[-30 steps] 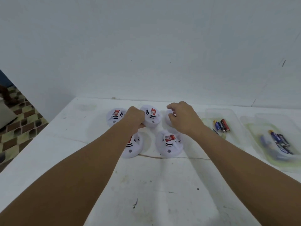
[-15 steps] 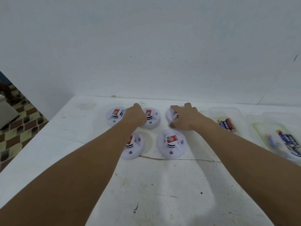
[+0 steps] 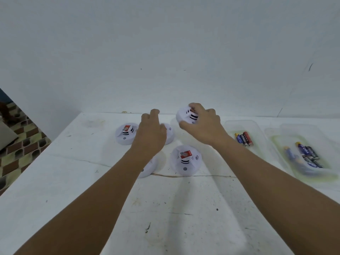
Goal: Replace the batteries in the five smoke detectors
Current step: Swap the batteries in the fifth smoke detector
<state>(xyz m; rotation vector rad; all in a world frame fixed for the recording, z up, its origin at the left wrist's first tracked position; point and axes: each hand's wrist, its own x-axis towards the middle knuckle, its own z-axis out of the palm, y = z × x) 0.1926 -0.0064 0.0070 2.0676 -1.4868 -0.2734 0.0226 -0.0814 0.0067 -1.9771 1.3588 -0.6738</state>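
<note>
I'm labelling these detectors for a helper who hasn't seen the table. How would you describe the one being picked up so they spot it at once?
Start at the white table against the wall, where white smoke detectors cluster left of the battery trays. The one meant is the back-right detector, nearest the wall. Unlike the others lying flat, it is tilted and gripped by the right hand.

left forearm hiding near-left detector (image 3: pixel 150 167), battery labels (image 3: pixel 243 138) blurred
</note>
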